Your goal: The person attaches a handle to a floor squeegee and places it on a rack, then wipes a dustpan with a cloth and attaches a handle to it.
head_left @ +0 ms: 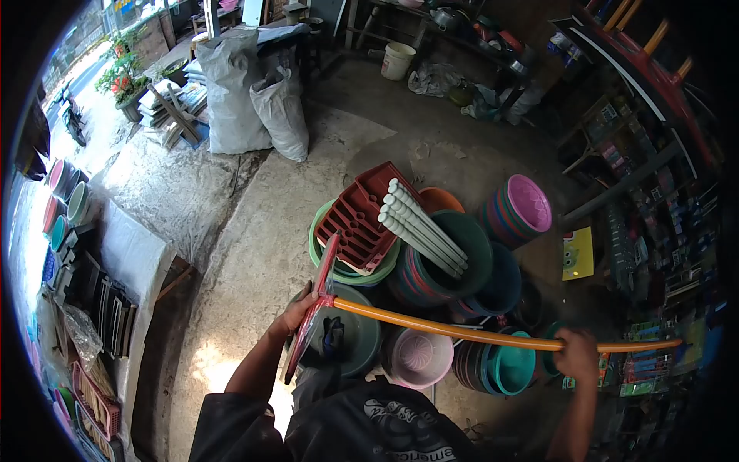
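A long T-shaped floor tool, squeegee-like, lies crosswise in front of my body. It has an orange pole (454, 333) and a wide red head (317, 316). My left hand (299, 309) is closed on the head near the joint with the pole. Toward the pole's far right end, my right hand (576, 353) is wrapped round it, slightly blurred. Under the tool stand a dark green tub (356, 348), a pink basin (422, 358) and a stack of teal buckets (513, 365).
Beyond the pole are brown plastic racks (369, 212), white rods (423, 229) resting in a green tub (468, 231), and pink-topped basins (528, 202). White sacks (235, 100) stand farther back. Packed goods (654, 323) line the right side; a plastic-covered table (138, 246) is at left.
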Demonstrator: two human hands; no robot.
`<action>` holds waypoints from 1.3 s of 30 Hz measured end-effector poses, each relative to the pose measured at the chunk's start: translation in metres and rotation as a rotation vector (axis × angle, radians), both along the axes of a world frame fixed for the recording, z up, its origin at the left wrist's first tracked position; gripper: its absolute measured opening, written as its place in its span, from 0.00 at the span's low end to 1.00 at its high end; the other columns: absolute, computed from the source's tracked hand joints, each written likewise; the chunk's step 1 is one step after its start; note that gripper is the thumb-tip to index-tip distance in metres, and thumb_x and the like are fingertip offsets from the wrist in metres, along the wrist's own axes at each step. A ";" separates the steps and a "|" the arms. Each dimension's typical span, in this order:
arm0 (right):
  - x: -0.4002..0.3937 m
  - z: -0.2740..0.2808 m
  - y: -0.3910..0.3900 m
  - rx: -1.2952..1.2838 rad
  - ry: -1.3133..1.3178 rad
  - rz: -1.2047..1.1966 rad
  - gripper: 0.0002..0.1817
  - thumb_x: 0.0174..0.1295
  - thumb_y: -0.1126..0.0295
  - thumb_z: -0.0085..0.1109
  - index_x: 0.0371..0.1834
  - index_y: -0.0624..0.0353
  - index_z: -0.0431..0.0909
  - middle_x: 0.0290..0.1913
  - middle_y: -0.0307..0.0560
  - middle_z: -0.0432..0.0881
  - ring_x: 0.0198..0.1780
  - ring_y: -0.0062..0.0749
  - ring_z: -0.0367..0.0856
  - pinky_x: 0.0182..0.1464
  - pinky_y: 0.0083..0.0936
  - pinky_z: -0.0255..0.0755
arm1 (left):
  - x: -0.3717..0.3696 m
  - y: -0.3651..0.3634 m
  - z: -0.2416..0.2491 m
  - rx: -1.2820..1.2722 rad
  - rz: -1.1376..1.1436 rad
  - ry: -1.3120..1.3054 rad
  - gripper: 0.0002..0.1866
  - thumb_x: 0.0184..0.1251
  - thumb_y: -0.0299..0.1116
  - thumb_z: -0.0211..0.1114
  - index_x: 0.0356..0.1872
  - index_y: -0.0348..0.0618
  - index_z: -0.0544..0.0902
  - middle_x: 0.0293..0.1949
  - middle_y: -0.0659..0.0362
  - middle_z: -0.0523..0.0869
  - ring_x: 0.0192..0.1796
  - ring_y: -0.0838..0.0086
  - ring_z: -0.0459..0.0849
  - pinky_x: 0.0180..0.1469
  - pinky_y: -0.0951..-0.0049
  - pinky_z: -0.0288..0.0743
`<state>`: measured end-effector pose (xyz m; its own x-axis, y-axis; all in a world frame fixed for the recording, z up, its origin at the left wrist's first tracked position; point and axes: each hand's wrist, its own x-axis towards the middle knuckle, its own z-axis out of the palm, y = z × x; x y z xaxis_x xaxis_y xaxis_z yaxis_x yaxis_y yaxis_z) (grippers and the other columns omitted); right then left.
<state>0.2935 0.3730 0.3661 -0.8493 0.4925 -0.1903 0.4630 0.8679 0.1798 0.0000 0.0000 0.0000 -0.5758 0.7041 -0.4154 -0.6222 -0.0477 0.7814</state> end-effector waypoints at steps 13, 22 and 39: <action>-0.098 -0.153 -0.091 -0.288 0.093 0.272 0.16 0.48 0.74 0.57 0.43 0.53 0.77 0.36 0.52 0.81 0.40 0.52 0.81 0.41 0.45 0.73 | 0.009 0.021 0.078 -0.177 -0.142 0.133 0.63 0.51 0.59 0.67 0.72 0.28 0.37 0.70 0.38 0.57 0.70 0.61 0.62 0.67 0.72 0.58; -0.135 -0.182 -0.155 -0.467 0.420 0.503 0.25 0.56 0.68 0.62 0.60 0.42 0.73 0.36 0.45 0.74 0.32 0.46 0.78 0.35 0.39 0.74 | -0.001 0.022 0.116 -0.553 -0.209 0.617 0.78 0.27 0.75 0.70 0.73 0.35 0.37 0.61 0.26 0.61 0.67 0.37 0.60 0.68 0.56 0.58; -0.138 -0.214 -0.199 -1.354 0.343 0.204 0.25 0.52 0.68 0.73 0.51 0.62 0.73 0.35 0.39 0.81 0.35 0.21 0.77 0.41 0.20 0.71 | -0.020 -0.030 0.177 -0.625 -0.418 1.002 0.76 0.25 0.72 0.75 0.75 0.43 0.42 0.58 0.32 0.64 0.65 0.39 0.63 0.67 0.52 0.58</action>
<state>0.1556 0.1743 0.1524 -0.9824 -0.0378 -0.1827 0.1602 0.3312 -0.9299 -0.0196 -0.0301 0.1774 -0.6116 0.7496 -0.2531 0.3801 0.5589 0.7370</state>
